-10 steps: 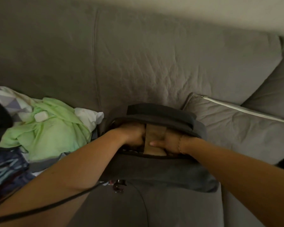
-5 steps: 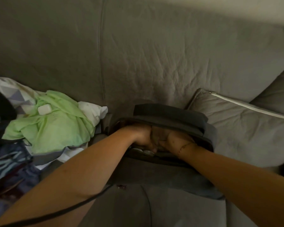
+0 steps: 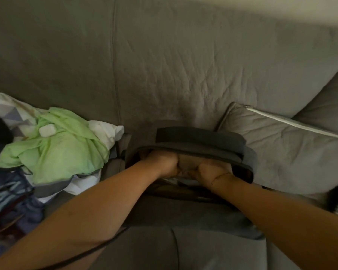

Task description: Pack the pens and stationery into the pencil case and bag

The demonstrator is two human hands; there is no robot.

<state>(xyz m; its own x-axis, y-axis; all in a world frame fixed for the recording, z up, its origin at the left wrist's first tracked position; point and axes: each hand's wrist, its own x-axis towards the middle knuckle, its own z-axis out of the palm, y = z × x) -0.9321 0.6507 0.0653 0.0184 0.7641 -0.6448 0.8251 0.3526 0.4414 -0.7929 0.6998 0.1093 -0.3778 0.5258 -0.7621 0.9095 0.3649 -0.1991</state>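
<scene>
At far left, a heap of clothes (image 3: 53, 147) on the sofa (image 3: 183, 65), green fabric on top with a small white tag, well apart from the work. Near the middle, a dark cable (image 3: 98, 250) running under the left forearm.

In the centre, a dark grey bag (image 3: 199, 139) standing against the sofa back, mouth open toward the camera. Left hand (image 3: 162, 162) inside the mouth, curled into a fist and pressed against a tan object (image 3: 185, 162), likely the pencil case; cannot confirm what it is. Right hand (image 3: 209, 170) just beside, also inside, fingers bent down; cannot tell if gripping the object or only pushing. Both hands touching or nearly touching each other. No pens visible.

At right, a grey cushion (image 3: 281, 152) leaning beside the bag.

Probable step: pushing the case down into the bag. Risks: soft bag folding under the push, so the case jams at the opening; bag tipping forward off the sofa back; cable catching on the left arm when pulling out; items inside shifting unseen.
</scene>
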